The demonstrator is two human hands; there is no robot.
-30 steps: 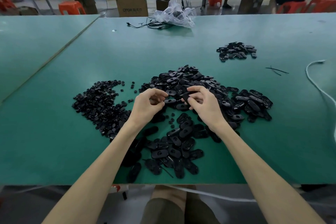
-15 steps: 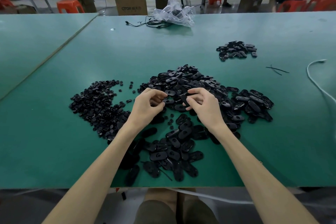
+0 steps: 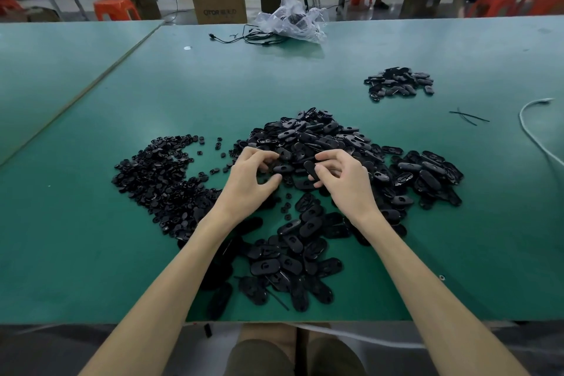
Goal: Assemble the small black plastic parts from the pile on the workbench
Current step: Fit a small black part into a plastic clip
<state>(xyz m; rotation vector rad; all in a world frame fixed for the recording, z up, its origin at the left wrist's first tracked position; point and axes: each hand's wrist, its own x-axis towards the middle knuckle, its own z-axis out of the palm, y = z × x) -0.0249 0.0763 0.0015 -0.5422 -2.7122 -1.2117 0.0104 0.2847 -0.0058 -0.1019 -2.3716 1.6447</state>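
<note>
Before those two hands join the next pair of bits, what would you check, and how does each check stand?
1. The right hand pinches a shell: ok.
2. The left hand holds a small piece: cannot tell; its curled fingers would hide one.
3. The small-piece pile lies beside the left hand: ok.
4. The shell pile is within reach: ok.
5. The far heap sits apart from the shell pile: ok.
6. The cable lies clear of both hands: ok.
</note>
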